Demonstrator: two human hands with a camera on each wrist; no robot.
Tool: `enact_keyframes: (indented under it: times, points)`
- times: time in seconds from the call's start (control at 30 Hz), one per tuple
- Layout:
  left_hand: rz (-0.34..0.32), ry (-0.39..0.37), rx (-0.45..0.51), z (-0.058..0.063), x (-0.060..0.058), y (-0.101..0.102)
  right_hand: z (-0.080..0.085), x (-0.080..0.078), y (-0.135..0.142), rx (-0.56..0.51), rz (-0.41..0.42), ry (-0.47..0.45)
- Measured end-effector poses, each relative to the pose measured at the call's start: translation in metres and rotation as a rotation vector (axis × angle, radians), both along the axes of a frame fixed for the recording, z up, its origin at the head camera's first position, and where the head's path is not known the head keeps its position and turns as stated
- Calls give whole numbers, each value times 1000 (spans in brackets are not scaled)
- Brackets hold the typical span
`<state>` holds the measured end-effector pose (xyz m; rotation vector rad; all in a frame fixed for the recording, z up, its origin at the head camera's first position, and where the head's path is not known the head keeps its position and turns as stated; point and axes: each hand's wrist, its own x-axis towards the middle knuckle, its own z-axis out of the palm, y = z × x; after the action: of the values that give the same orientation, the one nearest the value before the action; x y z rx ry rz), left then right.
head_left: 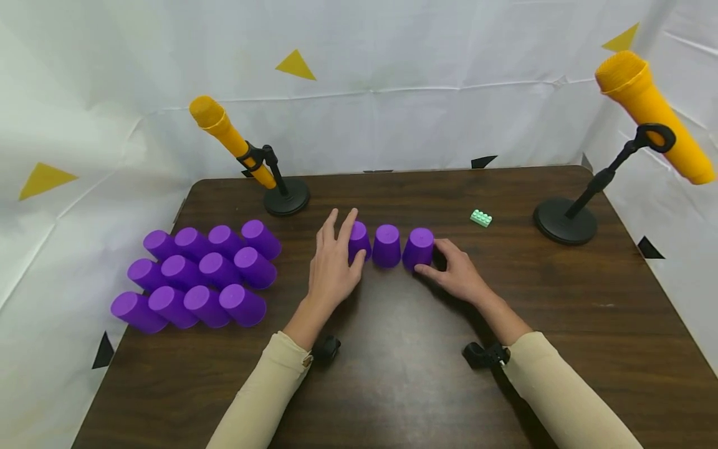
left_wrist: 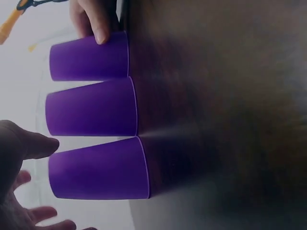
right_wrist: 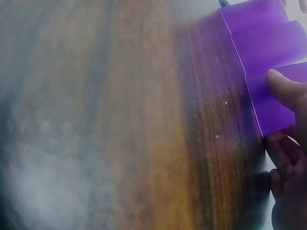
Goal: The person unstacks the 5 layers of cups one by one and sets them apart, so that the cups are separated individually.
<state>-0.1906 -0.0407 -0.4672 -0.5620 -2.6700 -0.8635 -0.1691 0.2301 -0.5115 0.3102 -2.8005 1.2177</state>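
Three purple plastic cups stand upside down in a side-by-side row: a left cup (head_left: 359,240), a middle cup (head_left: 387,247) and a right cup (head_left: 418,247). My left hand (head_left: 332,267) is beside the left cup, its fingers extended and spread, the thumb near the cup's upper end. In the left wrist view, the fingers of that hand stay off the cup wall (left_wrist: 98,172). My right hand (head_left: 461,274) holds the right cup, thumb on its near side and fingers around its far right side. The right wrist view shows this thumb (right_wrist: 285,88) against the cup.
Several more upside-down purple cups (head_left: 219,271) stand in rows at the left. Yellow microphones on black stands are at the back left (head_left: 286,196) and back right (head_left: 565,221). A mint-green toy brick (head_left: 480,217) lies on the dark wooden table (head_left: 387,380), right of the row.
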Motion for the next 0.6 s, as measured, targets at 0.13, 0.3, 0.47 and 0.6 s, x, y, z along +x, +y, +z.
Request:
enact_keyframes:
  times: [0.13, 0.3, 0.47, 0.6]
  points:
    - [-34, -16, 13, -3, -11, 2, 0, 0, -1, -2, 1, 4]
    - [-21, -25, 26, -10, -18, -1, 0, 1, -1, -3, -3, -7]
    - [13, -10, 78, -11, -16, -15, 1, 0, -1, -9, -1, -9]
    - [113, -2, 109, -4, -11, -38, 2, -1, 0, -6, 1, -5]
